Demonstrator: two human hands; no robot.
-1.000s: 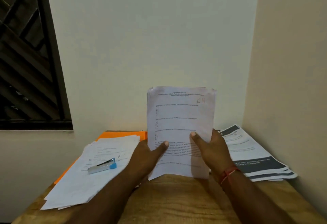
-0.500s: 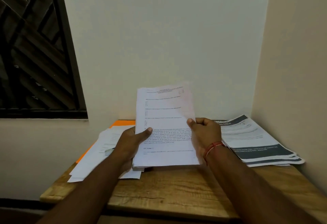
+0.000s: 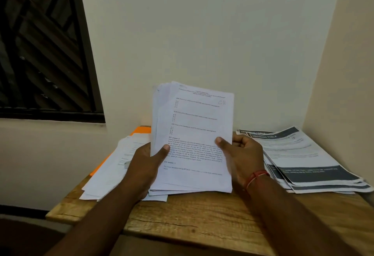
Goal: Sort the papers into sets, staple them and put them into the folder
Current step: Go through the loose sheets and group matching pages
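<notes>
Closest to me is the front edge of the wooden table (image 3: 192,221), its grain cracked in places, with both bare forearms reaching in over it. The left hand (image 3: 143,164) grips the left edge of a thick sheaf of papers (image 3: 194,126), thumb laid across the front page and fingers hidden behind. The right hand (image 3: 244,158) holds the right edge in the same way, thumb pressed on the print and fingers curled at the back; a red thread (image 3: 256,176) circles that wrist. The sheaf stands nearly upright between the two hands, its lower edge down at the tabletop, its sheets fanned a little unevenly along the top and left side. The front page carries printed questions and a handwritten mark in its upper right corner.

Left of the hands lies a loose pile of white sheets (image 3: 113,166), spread out and overhanging the table's edge. To the right lies a second pile (image 3: 303,158), its pages printed with dark bands. Further back on the left, an orange folder (image 3: 141,129) peeks out from under the white pile, touching the wall (image 3: 202,33). Above it, up left, is a dark window (image 3: 40,43) with slanting bars.
</notes>
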